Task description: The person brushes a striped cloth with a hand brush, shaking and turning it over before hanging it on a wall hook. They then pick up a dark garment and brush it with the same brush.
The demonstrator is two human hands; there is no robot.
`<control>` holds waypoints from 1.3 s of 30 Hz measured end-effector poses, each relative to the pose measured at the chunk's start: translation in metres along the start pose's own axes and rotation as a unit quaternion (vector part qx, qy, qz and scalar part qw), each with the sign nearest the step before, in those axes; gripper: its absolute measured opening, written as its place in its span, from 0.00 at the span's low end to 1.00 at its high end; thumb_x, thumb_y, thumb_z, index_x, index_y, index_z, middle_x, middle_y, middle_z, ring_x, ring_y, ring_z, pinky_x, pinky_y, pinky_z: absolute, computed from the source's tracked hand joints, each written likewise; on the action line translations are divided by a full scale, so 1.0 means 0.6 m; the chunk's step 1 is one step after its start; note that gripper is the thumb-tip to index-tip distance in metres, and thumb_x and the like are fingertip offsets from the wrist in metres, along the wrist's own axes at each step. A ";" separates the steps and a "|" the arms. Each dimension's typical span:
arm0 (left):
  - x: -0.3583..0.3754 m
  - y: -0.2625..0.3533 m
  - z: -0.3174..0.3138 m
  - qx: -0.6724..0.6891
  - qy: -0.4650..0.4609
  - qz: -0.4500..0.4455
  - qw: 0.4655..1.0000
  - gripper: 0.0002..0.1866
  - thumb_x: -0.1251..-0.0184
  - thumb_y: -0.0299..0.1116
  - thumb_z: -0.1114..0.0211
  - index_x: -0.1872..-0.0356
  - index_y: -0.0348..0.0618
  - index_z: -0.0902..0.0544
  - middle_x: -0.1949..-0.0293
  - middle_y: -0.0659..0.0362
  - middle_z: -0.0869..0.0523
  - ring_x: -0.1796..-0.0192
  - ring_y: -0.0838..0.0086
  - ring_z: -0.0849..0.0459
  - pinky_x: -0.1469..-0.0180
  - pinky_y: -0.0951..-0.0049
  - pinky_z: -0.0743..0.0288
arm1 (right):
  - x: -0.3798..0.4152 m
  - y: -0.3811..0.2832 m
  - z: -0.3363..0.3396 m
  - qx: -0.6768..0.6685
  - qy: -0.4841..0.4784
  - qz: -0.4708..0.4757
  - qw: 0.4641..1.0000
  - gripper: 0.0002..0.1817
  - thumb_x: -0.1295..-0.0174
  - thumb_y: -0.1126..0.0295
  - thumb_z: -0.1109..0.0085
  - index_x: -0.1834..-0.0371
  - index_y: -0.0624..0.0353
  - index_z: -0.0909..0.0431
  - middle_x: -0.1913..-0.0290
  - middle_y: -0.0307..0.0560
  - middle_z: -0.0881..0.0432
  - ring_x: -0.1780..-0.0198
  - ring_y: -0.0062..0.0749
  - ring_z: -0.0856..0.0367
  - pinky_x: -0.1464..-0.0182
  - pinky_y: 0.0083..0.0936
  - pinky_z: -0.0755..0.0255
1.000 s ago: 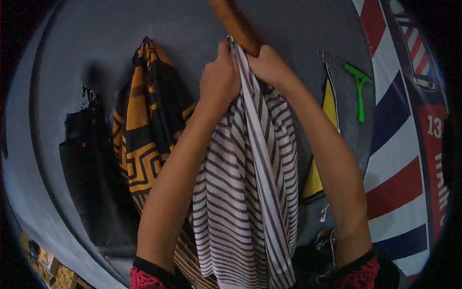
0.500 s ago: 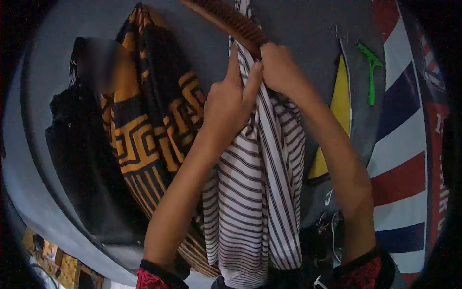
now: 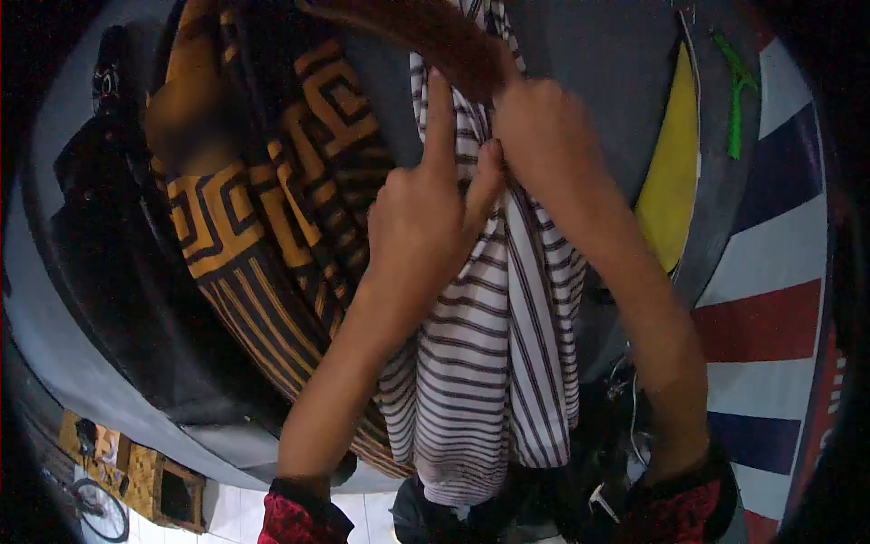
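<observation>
A white cloth with dark stripes hangs in long folds in the middle of the head view. My left hand is on its upper part, index finger stretched upward and thumb apart; the other fingers curl in toward the cloth, their tips hidden. In my right hand is a long brown brush, slanting to the upper left across the top of the cloth. The brush is blurred, and my fist covers its near end.
Left of the cloth hang a black-and-gold patterned cloth and a black garment. A yellow pennant-like piece, a green razor-shaped item and a red, white and blue striped banner are on the right. Wooden furniture stands lower left.
The view has shifted, showing more floor at the lower left. My right hand and the brush sit slightly lower against the cloth, and the brush's bristles no longer show clearly.
</observation>
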State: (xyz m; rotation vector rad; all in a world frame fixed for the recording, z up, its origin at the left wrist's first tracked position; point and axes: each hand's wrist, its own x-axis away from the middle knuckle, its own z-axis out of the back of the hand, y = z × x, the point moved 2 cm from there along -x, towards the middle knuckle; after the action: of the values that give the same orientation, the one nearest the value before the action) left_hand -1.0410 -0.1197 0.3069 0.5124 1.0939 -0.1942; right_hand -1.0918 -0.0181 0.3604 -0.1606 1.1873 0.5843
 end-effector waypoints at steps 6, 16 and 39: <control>0.036 -0.013 -0.008 0.002 -0.045 0.023 0.999 0.41 0.42 0.48 0.44 0.33 0.45 0.55 0.89 0.46 0.25 0.81 0.49 0.22 0.76 0.53 0.26 | 0.054 -0.008 -0.013 0.059 -0.039 0.022 0.997 0.10 0.50 0.73 0.49 0.66 0.66 0.26 0.75 0.55 0.22 0.73 0.49 0.20 0.71 0.39 0.25; 0.170 -0.038 -0.054 -0.055 -0.149 0.128 0.979 0.46 0.46 0.52 0.40 0.33 0.45 0.56 0.89 0.42 0.26 0.81 0.47 0.22 0.78 0.52 0.27 | 0.220 -0.005 -0.081 -0.034 -0.226 0.028 0.973 0.09 0.50 0.70 0.46 0.68 0.63 0.27 0.74 0.53 0.25 0.76 0.47 0.21 0.73 0.37 0.25; 0.394 -0.048 -0.173 -0.183 -0.074 0.098 0.975 0.38 0.50 0.35 0.36 0.38 0.37 0.44 0.46 0.34 0.35 0.48 0.45 0.29 0.52 0.63 0.26 | 0.493 -0.026 -0.166 -0.182 -0.179 -0.132 0.958 0.30 0.44 0.68 0.50 0.38 0.66 0.46 0.42 0.64 0.38 0.61 0.50 0.22 0.70 0.31 0.21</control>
State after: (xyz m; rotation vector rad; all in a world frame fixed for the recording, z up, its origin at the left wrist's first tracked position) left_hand -1.0273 -0.0705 0.0519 0.2664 0.8995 0.1401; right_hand -1.0929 0.0291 0.0517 -0.4973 0.6839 0.5630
